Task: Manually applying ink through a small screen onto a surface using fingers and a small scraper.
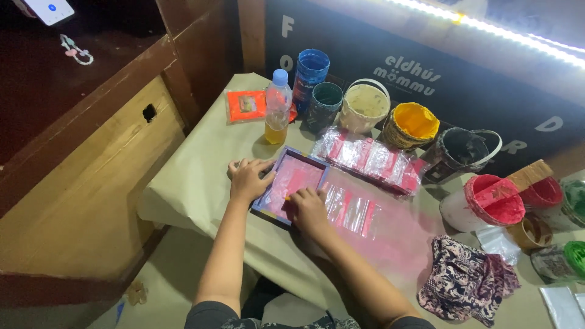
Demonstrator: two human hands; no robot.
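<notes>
Frame [291, 184] at centre runs toward upper right, left hand [248, 179] flat on its left edge, right hand [309, 209] curled, pressing its lower right.

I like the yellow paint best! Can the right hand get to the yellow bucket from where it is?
Probably yes. The right hand rests on the small frame, and only flat plastic bags lie between it and the yellow bucket, so it could reach over them.

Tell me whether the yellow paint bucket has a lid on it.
No, the yellow paint bucket stands open, its yellow paint exposed.
</notes>
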